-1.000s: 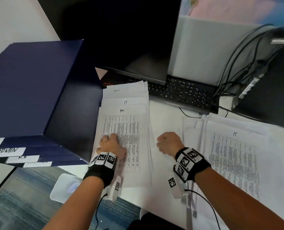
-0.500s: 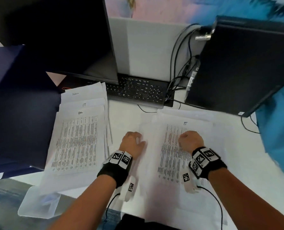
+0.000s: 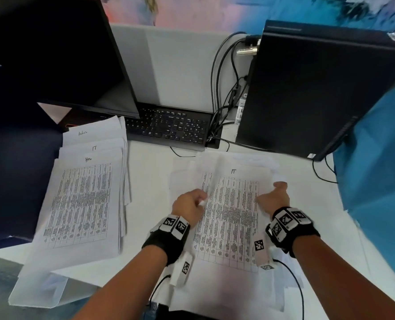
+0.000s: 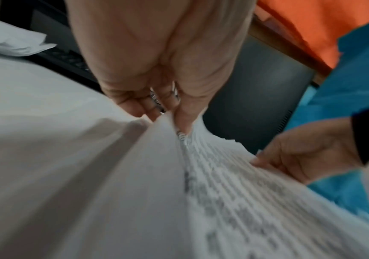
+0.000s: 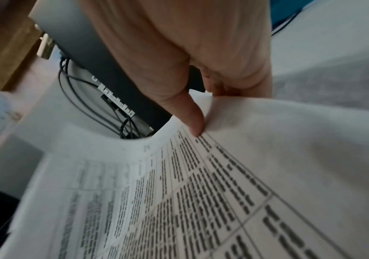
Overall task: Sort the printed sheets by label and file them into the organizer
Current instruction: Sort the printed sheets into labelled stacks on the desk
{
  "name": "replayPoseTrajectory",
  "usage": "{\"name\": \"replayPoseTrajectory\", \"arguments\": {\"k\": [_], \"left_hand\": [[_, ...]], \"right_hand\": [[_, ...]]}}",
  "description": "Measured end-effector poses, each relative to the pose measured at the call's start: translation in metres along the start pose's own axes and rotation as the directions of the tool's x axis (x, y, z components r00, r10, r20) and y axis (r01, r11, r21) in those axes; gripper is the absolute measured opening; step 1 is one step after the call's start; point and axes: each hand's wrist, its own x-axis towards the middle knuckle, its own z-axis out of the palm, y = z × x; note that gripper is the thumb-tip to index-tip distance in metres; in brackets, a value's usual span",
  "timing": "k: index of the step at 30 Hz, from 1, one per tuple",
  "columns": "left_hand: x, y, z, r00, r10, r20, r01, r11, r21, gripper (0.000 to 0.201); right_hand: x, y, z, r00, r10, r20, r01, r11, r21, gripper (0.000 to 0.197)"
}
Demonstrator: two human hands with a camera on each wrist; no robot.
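A printed sheet labelled IT (image 3: 232, 204) tops the loose pile at centre right of the desk. My left hand (image 3: 191, 205) pinches its left edge, which curls up; the left wrist view shows the thumb and fingers (image 4: 183, 121) closed on the paper (image 4: 223, 175). My right hand (image 3: 273, 198) grips the sheet's right edge, thumb (image 5: 193, 121) on top of the print (image 5: 201, 184) and fingers curled beneath. To the left lies a fanned stack (image 3: 83, 199) with labels Admin, IT and HR showing. The dark blue organizer (image 3: 18, 176) stands at far left.
A black keyboard (image 3: 168, 128) and monitor (image 3: 60, 54) stand behind the stacks. A dark computer tower (image 3: 318, 93) with cables (image 3: 221, 88) sits at back right. A blue surface (image 3: 376, 181) borders the desk on the right. A pale plastic piece (image 3: 39, 289) lies at the near-left edge.
Both hands moved from the left HR stack to the right pile and took hold of the IT sheet's two side edges. The view swung right.
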Motion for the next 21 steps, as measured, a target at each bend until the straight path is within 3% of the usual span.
{"name": "replayPoseTrajectory", "arguments": {"k": [6,8,12,16,18,21], "left_hand": [[-0.016,-0.014,0.012,0.964,0.243,0.104,-0.243,0.970,-0.008,0.019],[-0.017,-0.020,0.016,0.956,0.286,0.064,-0.289,0.956,0.045,0.016],[-0.015,-0.021,0.010,0.994,0.097,-0.040,-0.088,0.980,0.180,0.026],[-0.014,-0.016,0.000,0.994,-0.032,-0.105,0.027,0.999,-0.047,0.035],[-0.013,-0.017,-0.002,0.988,-0.076,-0.133,0.057,0.988,-0.141,0.040],[-0.011,-0.024,-0.002,0.970,-0.093,-0.226,0.040,0.972,-0.230,0.045]], "right_hand": [[0.013,0.004,-0.009,0.999,-0.022,0.048,0.021,0.999,0.024,0.019],[0.017,0.006,-0.011,0.995,-0.032,0.091,0.027,0.998,0.055,0.016],[0.021,0.005,-0.012,0.984,-0.014,0.175,-0.003,0.996,0.092,0.029],[0.022,0.005,-0.013,0.970,-0.036,0.241,0.024,0.998,0.054,0.023],[0.020,0.005,-0.013,0.956,-0.050,0.289,0.008,0.990,0.144,0.029],[0.015,0.004,-0.011,0.964,-0.036,0.265,-0.024,0.975,0.219,0.029]]}}
